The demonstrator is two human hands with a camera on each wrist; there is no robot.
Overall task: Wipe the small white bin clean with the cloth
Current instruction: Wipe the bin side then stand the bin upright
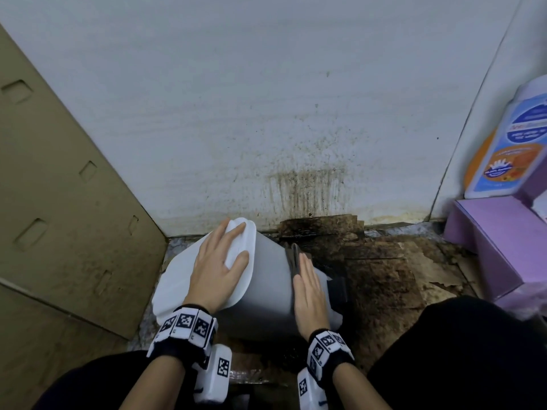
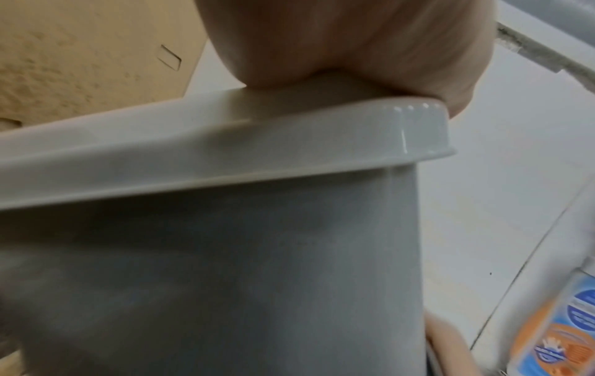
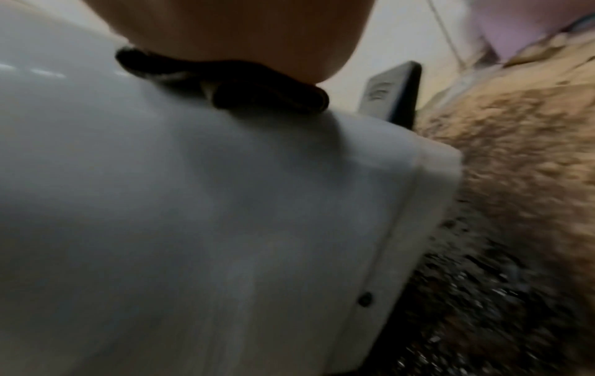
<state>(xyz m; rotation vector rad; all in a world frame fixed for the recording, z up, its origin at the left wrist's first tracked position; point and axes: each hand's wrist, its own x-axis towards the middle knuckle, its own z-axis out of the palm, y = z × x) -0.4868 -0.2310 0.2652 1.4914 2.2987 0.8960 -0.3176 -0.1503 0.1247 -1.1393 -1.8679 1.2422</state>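
The small white bin lies tilted on the floor, its lid facing left and its black pedal on the right. My left hand rests flat on the lid with the fingers spread toward the rim. My right hand presses a dark cloth against the bin's side with straight fingers. The left wrist view shows my left hand on the lid's rim. In the right wrist view the cloth is squeezed between my right hand and the bin.
A tall cardboard box stands close on the left. A white wall behind carries a dark stain. Soiled cardboard covers the floor. A purple box and a labelled container stand at the right.
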